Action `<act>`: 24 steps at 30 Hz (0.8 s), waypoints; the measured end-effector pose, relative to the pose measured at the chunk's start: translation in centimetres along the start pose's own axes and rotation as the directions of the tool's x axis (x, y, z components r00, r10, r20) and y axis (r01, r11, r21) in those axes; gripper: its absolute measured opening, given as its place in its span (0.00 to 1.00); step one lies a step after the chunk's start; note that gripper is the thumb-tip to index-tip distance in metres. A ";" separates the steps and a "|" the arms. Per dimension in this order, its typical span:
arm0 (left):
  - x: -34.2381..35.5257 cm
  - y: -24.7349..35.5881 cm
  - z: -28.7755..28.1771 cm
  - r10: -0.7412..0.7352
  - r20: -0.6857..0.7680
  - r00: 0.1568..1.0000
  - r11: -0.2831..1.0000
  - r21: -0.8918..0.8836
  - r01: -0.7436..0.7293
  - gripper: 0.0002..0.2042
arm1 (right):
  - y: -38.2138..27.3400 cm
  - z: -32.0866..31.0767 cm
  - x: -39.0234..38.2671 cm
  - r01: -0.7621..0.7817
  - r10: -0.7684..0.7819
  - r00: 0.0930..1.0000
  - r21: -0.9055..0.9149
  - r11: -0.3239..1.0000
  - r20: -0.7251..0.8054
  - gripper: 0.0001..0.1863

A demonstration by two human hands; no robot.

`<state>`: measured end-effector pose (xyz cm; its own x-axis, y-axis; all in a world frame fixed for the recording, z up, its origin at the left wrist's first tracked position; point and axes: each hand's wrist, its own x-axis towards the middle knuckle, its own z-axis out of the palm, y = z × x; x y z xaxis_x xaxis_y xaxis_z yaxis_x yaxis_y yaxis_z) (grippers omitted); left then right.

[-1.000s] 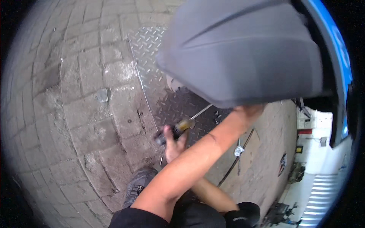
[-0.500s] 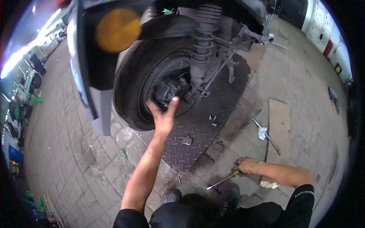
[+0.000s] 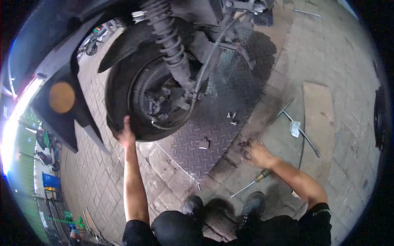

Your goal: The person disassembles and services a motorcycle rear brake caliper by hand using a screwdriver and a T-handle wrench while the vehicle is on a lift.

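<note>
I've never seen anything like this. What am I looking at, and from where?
No robot here: someone is working bare-handed, filmed by a camera worn on the head, looking down. Its wide lens bends straight edges. The left hand spreads against the edge of the tyre. The right hand reaches down beside the patterned metal plate; whether it holds anything isn't clear. On the plate lie a small flat part and some bolts. To its right lie a screwdriver and a T-shaped tool.

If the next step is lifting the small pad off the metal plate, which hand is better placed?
Probably the right hand: it is closer to the small pad on the metal plate, while the left hand is against the tyre.
</note>
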<state>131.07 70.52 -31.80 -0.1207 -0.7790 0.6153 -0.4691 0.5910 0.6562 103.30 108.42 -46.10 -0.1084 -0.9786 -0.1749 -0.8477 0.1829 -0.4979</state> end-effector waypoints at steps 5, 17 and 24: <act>-5.1 2.3 4.9 -0.144 -0.186 0.972 0.990 -0.022 0.142 0.38 | 7.6 1.6 7.8 -0.201 0.129 0.895 -0.129 0.971 -0.426 0.20; -12.3 -3.1 2.9 -0.515 0.857 0.003 0.634 0.379 0.675 0.22 | 5.4 1.8 12.5 -0.332 0.316 0.908 -0.015 0.943 -0.274 0.22; -9.3 2.3 -1.4 -0.284 0.958 -0.032 0.820 0.260 0.510 0.21 | 2.0 2.4 12.3 -0.330 0.553 0.709 0.488 0.808 -0.438 0.28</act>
<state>132.33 79.42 -35.45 -0.7013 -0.3436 -0.6246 -0.6737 0.0330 0.7383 101.56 97.02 -51.32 -0.7732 -0.6336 -0.0274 -0.3963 0.5165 -0.7591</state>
